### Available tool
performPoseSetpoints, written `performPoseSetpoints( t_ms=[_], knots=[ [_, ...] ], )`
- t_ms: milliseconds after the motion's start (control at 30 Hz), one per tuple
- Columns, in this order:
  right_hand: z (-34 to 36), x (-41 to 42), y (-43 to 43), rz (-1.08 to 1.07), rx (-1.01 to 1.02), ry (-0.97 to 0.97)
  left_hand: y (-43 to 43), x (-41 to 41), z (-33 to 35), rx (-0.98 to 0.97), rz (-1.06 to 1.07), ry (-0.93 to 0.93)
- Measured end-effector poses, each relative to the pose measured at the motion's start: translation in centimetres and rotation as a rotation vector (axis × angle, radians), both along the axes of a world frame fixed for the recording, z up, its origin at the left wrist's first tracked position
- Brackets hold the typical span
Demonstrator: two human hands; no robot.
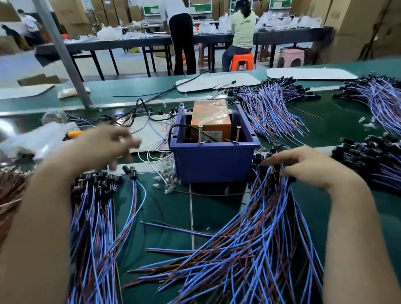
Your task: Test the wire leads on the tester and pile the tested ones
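Pinching wire leads (263, 218), apparently: right fingers (279, 158)

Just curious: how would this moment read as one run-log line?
left hand: blurred, open, over left pile | right hand: on right pile, grip unclear | tester: in bin

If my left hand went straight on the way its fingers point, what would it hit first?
Likely the blue bin, on its left wall. The left hand is blurred and seems raised above the thin white wires between, so depth is uncertain.
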State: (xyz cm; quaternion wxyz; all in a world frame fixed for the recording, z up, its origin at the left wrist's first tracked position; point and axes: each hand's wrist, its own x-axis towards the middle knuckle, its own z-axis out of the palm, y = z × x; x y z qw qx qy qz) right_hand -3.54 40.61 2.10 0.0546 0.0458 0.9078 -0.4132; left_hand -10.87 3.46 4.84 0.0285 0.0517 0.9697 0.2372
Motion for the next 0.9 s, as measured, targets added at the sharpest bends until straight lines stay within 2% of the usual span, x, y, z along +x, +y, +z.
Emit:
performPoseSetpoints(
  t_ms=[67,100,267,433,533,600,667,733,800,900],
  knots=[
    [-0.2,-0.4,-0.4,0.002,-0.009,-0.032,1.0,0.1,-1.1,-0.21,0.057,-0.209],
    [-0.2,-0.5,-0.5,-0.011,-0.026,-0.022,1.6,0.0,-2.1,-0.247,0.085,-0.275],
    [0.2,-0.6,-0.4,-0.068,-0.126,0.09,2.9,-1.4,-5.9,-0.366,0.168,-0.142],
    [1.0,-0.1,-0.8,-0.018,-0.199,-0.009,2.4,-2.2,-6.6,-0.305,0.217,-0.043],
    [2.2,0.9,-2.4,0.133,-0.232,-0.079,2.7,-1.6,-3.9,-0.125,0.166,0.098],
    [3.0,1.2,-4.6,0.243,-0.352,-0.107,3.9,0.0,-1.7,0.228,0.067,0.225],
    [3.7,1.2,-7.3,0.308,-0.599,-0.187,5.7,2.6,0.7,0.659,-0.078,0.308],
    [4.1,1.3,-10.1,0.386,-0.837,-0.323,7.6,5.1,2.1,0.889,-0.238,0.358],
    [4.3,1.2,-12.0,0.462,-0.996,-0.417,9.2,6.8,2.6,0.916,-0.397,0.393],
    [4.5,1.2,-12.5,0.416,-1.159,-0.389,10.4,8.0,2.6,0.826,-0.52,0.43]
  ],
)
